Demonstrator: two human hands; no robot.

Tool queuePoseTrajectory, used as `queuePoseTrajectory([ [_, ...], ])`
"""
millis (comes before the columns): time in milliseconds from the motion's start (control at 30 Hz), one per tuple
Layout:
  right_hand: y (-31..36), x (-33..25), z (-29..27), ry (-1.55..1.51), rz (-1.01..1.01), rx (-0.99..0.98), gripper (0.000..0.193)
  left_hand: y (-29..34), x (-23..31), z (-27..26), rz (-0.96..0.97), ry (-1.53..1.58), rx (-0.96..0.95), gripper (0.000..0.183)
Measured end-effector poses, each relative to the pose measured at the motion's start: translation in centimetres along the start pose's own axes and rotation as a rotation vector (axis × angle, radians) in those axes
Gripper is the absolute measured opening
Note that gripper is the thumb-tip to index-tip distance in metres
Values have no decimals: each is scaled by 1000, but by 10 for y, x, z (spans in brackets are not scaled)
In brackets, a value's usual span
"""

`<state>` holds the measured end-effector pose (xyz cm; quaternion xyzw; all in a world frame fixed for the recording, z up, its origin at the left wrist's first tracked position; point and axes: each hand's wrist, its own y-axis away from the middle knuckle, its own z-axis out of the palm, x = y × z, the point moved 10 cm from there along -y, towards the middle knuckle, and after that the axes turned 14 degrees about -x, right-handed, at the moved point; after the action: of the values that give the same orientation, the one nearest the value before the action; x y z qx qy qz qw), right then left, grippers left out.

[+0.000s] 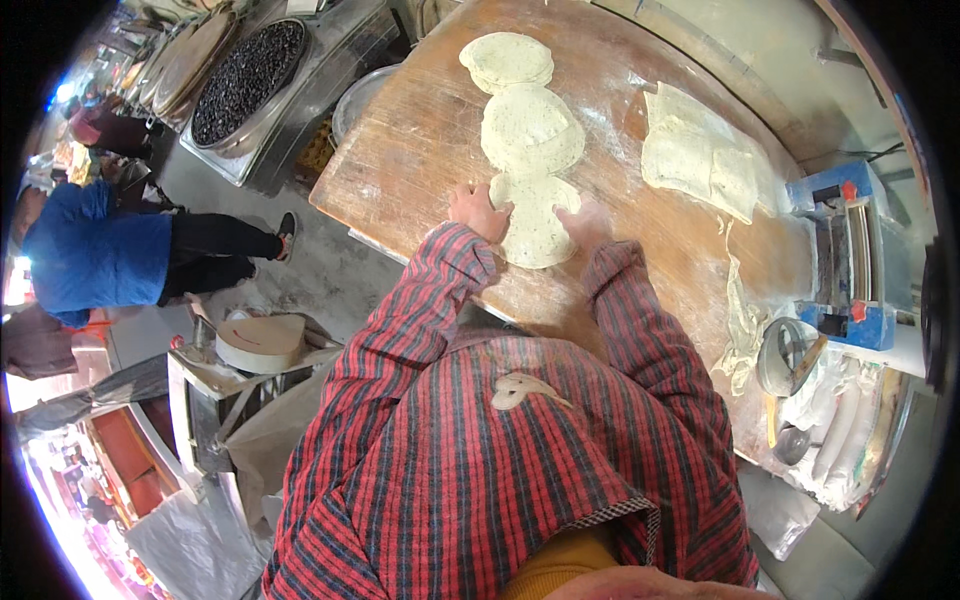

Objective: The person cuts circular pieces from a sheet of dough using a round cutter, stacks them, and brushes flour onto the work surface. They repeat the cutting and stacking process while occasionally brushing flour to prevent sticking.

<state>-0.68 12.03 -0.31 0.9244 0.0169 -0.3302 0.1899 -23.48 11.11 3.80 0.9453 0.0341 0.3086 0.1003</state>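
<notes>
Flat pale dough rounds, speckled with darker bits, lie in a row on a floured wooden table point(400, 150). The nearest dough round point(537, 235) lies between my hands and overlaps the middle dough rounds point(532, 135). At its left edge, my left hand point(480, 212) has curled fingers and a thumb on the dough. My right hand point(590, 222), slightly blurred, grips the opposite edge with its thumb over the top. Beyond these, a stack of dough rounds point(506, 62) sits toward the far edge.
Folded dough sheets point(695, 155) lie at the right, with dough scraps point(742, 315) nearer me. A blue-framed roller machine point(845, 255) and a metal-rimmed utensil point(785, 360) stand beyond. At left are a round pan of dark pieces point(250, 80) and a person in blue point(110, 245).
</notes>
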Motion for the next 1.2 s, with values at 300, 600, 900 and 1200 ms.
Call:
queuePoseTrajectory([
  [300,66,48,-37,-109,179,-99,50,4,25,68,185,239,-444,47],
  [600,-86,-19,-88,-307,1,130,57,-72,-50,1,147,648,-368,19],
  [900,-300,-24,-84,-643,337,98,44,-57,-135,-64,-75,861,-424,24],
  [1200,-299,-121,-105,-201,-23,180,43,-129,-133,-55,-210,1483,-626,46],
])
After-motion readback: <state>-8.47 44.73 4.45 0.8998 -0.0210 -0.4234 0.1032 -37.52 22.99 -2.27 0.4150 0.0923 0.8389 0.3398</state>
